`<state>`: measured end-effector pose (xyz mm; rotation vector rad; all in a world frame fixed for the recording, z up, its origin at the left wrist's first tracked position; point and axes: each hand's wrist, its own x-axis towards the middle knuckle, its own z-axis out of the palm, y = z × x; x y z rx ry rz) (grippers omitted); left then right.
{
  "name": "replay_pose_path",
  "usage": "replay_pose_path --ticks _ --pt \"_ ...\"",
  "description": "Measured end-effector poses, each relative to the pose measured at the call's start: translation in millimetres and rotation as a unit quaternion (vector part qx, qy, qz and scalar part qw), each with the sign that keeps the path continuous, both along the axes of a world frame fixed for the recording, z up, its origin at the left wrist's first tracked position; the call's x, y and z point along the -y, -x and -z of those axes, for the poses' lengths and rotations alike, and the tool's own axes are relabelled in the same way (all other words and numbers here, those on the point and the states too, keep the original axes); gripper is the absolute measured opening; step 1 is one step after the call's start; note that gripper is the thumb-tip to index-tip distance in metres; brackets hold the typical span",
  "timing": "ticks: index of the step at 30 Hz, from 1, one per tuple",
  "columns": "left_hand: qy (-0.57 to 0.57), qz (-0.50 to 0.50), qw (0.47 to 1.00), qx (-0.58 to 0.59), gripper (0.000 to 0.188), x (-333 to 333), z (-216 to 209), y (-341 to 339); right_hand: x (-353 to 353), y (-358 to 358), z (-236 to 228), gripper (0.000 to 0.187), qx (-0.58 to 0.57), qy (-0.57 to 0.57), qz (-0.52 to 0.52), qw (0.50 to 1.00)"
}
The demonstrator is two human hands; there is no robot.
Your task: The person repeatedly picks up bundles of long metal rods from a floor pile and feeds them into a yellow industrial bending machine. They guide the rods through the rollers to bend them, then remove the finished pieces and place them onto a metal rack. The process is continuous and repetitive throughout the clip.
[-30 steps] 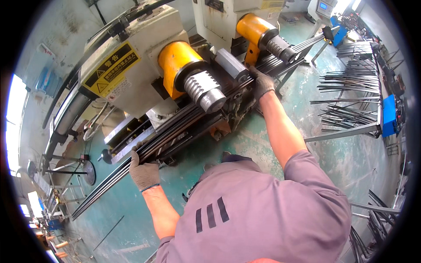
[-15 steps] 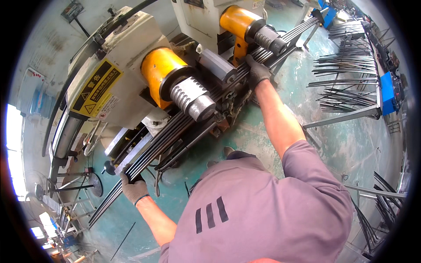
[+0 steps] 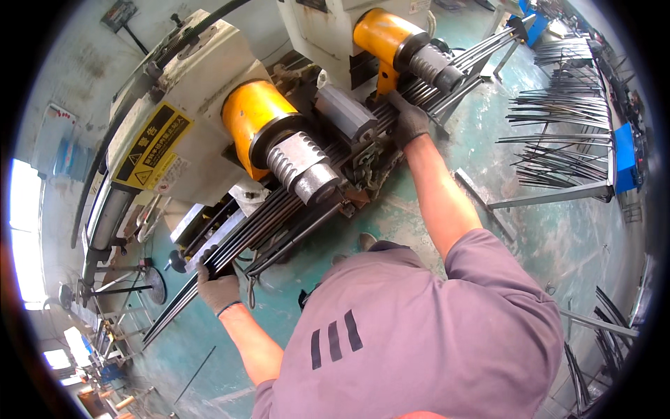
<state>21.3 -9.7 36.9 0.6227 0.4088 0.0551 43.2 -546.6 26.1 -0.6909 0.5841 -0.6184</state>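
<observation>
A bundle of long, thin, dark metal rods slants from the lower left to the upper right, passing under two machine heads. My left hand, in a grey-brown glove, is closed round the bundle near its lower-left end, with fingertips showing on the far side. Farther up, my right hand, in a dark glove, lies over the rods with its fingers curled onto them, just below the far head. Between my hands, a near orange cylinder ends in a ribbed steel tip; a grey faceted block sits beyond it.
The second orange cylinder stands at the top. At right, a metal rack carries many dark rods beside a blue panel. A single rod lies on the green floor at lower left, near a round black disc.
My left hand has shifted slightly up and right along the rods. The rods near it look more spread out. My right hand remains at about the same place on the bundle.
</observation>
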Motion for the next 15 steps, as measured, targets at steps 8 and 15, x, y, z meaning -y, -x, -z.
replay_pose_path --ticks 8,15 --pt "-0.205 -0.011 0.976 0.079 0.035 -49 36 -4 -18 14 6 0.037 -0.055 0.028 -0.054 0.997" --pt "-0.077 -0.038 0.995 0.041 0.032 31 14 13 -21 31 55 0.013 -0.309 0.789 -0.073 0.526"
